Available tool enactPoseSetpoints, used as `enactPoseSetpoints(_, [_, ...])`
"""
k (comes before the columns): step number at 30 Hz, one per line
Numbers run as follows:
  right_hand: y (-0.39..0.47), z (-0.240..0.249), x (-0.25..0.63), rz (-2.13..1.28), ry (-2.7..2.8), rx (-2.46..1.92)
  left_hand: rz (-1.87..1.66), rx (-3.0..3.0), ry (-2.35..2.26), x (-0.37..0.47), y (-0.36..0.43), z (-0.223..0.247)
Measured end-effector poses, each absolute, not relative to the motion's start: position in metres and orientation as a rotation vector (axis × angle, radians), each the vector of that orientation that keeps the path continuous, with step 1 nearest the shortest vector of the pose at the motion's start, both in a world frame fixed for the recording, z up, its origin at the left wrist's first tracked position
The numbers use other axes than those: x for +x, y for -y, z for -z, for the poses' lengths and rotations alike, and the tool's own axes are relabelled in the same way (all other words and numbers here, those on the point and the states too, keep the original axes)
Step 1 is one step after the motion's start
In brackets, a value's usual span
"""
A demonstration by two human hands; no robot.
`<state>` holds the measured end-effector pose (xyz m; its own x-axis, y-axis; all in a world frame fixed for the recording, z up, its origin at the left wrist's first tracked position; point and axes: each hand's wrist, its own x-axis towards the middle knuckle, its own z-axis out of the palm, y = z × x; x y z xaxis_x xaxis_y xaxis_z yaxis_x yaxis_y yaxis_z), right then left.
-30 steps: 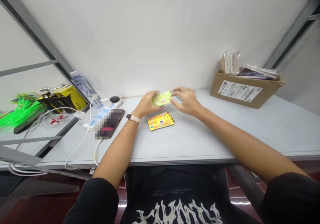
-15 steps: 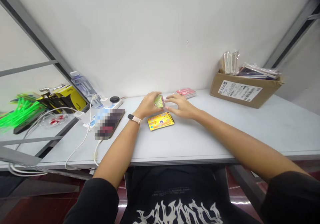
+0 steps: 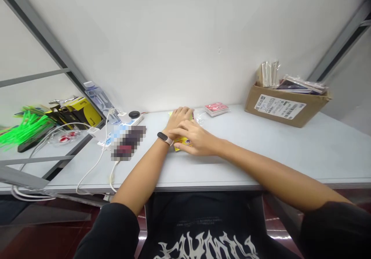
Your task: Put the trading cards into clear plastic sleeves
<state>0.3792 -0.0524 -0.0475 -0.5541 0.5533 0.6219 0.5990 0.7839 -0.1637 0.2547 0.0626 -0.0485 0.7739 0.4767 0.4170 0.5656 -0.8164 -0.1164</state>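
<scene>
Now both hands lie low on the white tabletop (image 3: 261, 154), whereas half a second ago they were raised, the left one pinching a small green-yellow card that has dropped out of sight. The left hand (image 3: 180, 121) rests palm down, fingers loosely spread, on the flat yellow printed card packets (image 3: 182, 140); the right hand (image 3: 193, 138) lies across the same stack at 4 o'clock of the left, fingers stretched flat towards 9 o'clock. Neither hand visibly pinches anything; whether the green-yellow card lies beneath them cannot be told. A pale pink wristband (image 3: 164, 137) circles the left wrist.

The stack sits mid-table, well back from the near edge. Open tabletop runs from the hands towards 3 o'clock as far as the one brown cardboard box (image 3: 282, 106), which holds sleeved packets. At 1 o'clock of the hands, near the wall, lies one small red card pack (image 3: 216, 109), with a bit of clear wrapper (image 3: 200, 117) just beside the left hand. Towards 9 o'clock the room is tighter: one blurred dark phone (image 3: 127, 143), one white power strip (image 3: 116, 133) with white cables (image 3: 95, 162) trailing over the edge, and one small black round disc (image 3: 134, 114). Farther left stand one clear plastic water bottle (image 3: 100, 100), yellow-and-black boxes (image 3: 75, 111) and bright green plastic strips (image 3: 23, 126).
</scene>
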Motion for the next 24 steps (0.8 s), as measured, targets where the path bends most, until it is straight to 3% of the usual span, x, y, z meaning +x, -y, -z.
enactPoseSetpoints(24, [0.06,0.054,0.361,0.288,2.381,-0.809,0.67,-2.801,0.674,0.267,-0.047,0.052])
